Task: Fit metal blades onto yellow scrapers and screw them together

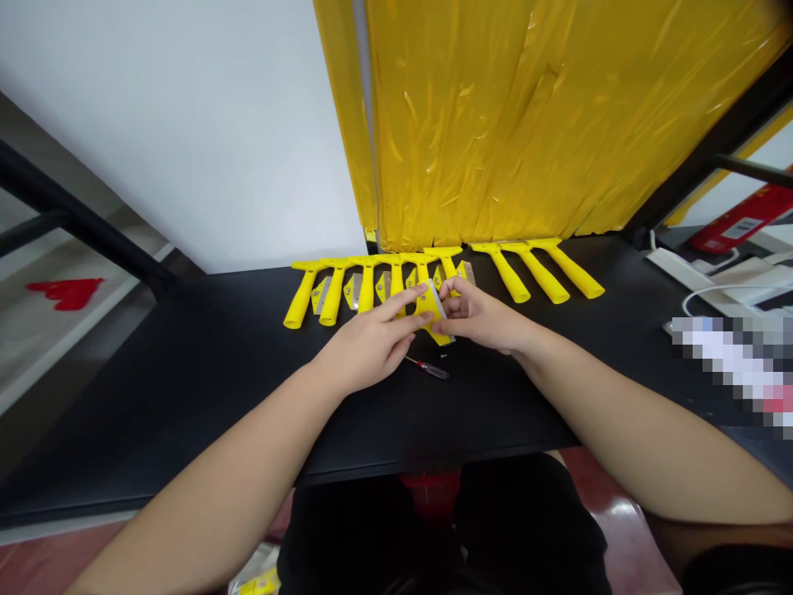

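Between my two hands is a yellow scraper head [432, 310] with a grey metal blade along one edge. The fingers of my left hand [372, 340] press on its yellow face from the left. My right hand [480, 318] has its fingers curled around the blade side. Just below them on the black table lie a small screwdriver [434, 370] with a clear, red-collared handle and a tiny screw [443, 355]. Behind my hands stretches a row of yellow scraper handles [334, 293], with several yellow plates with metal blades [353, 291] between them.
Three more yellow handles [514, 277] lie to the right of the row. A white power strip [700, 285] with cables sits at the table's right, near a red package [737, 219]. Yellow plastic film [526, 124] and a white panel [204, 124] rise behind the black table [216, 413].
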A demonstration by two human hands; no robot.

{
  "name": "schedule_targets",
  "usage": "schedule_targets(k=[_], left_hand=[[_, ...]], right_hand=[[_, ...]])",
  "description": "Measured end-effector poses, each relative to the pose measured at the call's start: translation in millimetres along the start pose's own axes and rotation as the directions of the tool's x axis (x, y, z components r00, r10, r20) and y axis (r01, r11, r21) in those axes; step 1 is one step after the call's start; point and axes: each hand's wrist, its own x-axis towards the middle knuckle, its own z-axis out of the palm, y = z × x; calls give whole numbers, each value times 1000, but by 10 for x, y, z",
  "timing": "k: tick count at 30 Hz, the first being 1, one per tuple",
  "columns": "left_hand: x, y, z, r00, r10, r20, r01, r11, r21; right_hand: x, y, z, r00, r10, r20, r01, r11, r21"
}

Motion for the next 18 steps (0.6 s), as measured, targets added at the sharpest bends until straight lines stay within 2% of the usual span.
schedule_targets(k=[8, 13, 15, 18], left_hand=[[14, 2, -15, 998, 30, 56, -30, 1000, 6], [5, -20, -20, 997, 32, 73, -30, 999, -25], [2, -36, -25, 997, 26, 72, -22, 998, -51], [-3, -66, -34, 999, 7, 51, -3, 998, -67]], right_hand=[[9, -11, 9, 999, -7, 38, 5, 998, 67], [-66, -160, -152, 988, 118, 98, -129, 985, 116], [-99, -229, -287, 993, 117, 29, -120, 988, 96], [-122, -280, -501, 987, -4, -162, -1, 999, -34]])
